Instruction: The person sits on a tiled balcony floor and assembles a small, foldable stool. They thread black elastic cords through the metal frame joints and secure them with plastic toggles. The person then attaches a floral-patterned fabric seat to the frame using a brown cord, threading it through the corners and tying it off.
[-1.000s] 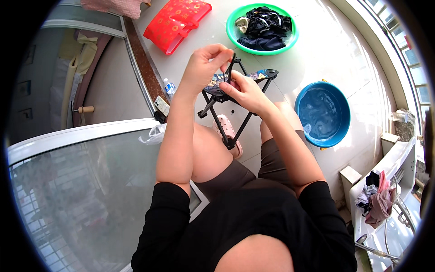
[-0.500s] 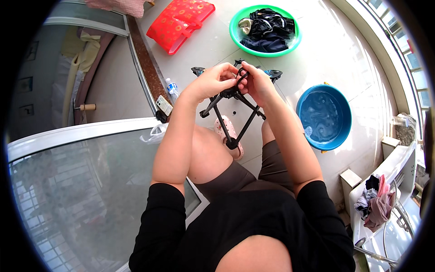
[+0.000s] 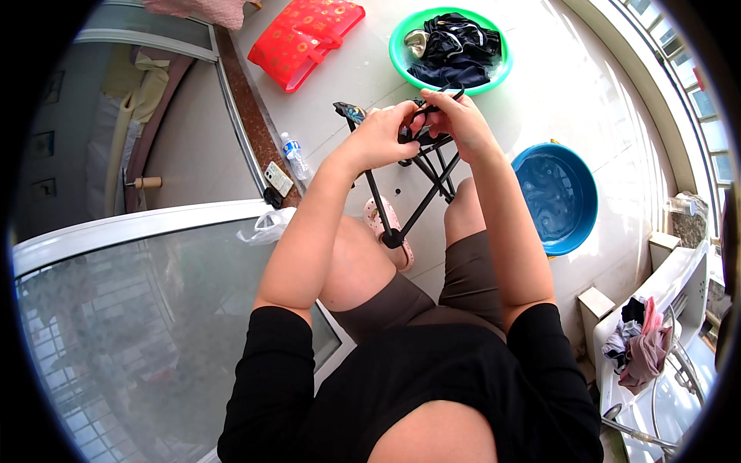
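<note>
My left hand (image 3: 386, 137) and my right hand (image 3: 461, 127) meet in front of me, fingers bent and closed on a thin black strap (image 3: 450, 93) that loops between them. Under the hands stands a small folding stool frame (image 3: 421, 206) with crossed black legs. One corner of it carries dark, colourfully patterned fabric (image 3: 351, 113), to the left of my left hand. My fingers hide the top of the frame and most of the strap. A pink clog (image 3: 379, 218) on my foot is just behind one leg joint.
Beyond the hands sits a green basin (image 3: 507, 68) of dark wet clothes. A blue tub (image 3: 559, 201) of cloudy water is at the right, a red bag (image 3: 297, 46) at far left. A bottle (image 3: 293, 150) and a phone (image 3: 279, 178) lie by the glass door (image 3: 154, 309).
Both hands have shifted slightly right and the stool frame has turned and tilted with them. The patterned corner on the left has risen; the strap now stretches up past the right fingers.
</note>
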The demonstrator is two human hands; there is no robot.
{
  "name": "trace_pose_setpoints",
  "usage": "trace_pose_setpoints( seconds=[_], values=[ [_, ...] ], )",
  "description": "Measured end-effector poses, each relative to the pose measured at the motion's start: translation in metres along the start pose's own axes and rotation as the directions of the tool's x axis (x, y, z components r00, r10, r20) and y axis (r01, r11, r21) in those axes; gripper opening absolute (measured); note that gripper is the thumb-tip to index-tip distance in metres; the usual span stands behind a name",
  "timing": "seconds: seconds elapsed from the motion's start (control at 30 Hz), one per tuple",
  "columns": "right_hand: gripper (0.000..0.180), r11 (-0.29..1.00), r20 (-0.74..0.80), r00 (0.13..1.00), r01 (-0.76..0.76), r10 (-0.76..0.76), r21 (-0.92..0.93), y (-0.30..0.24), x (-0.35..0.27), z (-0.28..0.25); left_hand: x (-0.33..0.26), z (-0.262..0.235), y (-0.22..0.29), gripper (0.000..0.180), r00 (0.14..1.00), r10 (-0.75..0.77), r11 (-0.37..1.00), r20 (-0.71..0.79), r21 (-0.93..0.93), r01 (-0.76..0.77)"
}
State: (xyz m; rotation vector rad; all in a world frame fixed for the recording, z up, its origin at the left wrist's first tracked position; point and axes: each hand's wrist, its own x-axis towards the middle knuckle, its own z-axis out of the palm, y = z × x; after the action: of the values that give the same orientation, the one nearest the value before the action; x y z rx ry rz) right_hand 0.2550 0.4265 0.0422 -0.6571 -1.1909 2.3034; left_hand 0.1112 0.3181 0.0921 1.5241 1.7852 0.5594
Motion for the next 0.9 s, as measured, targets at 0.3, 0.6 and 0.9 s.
trace_pose_setpoints(
  seconds=[0.3,0.6,0.9],
  values=[
    [0.026,0.951,0.233,0.965,-0.177,0.118,0.253,0.01,0.012,-0.025,0.007,-0.006,-0.019,0.03,0.968,-0.053,0.951,0.247,-0.284,0.125],
    [0.021,0.997,0.048,0.998,-0.043,0.04,0.063,0.007,0.013,-0.028,0.008,0.005,-0.005,0.026,0.953,0.271,0.905,-0.136,0.372,-0.204],
    [0.031,0.99,-0.127,0.986,0.122,-0.112,0.069,-0.027,0.001,-0.036,0.001,-0.007,-0.013,0.022,0.991,0.12,0.976,-0.066,0.192,-0.106]
  ],
)
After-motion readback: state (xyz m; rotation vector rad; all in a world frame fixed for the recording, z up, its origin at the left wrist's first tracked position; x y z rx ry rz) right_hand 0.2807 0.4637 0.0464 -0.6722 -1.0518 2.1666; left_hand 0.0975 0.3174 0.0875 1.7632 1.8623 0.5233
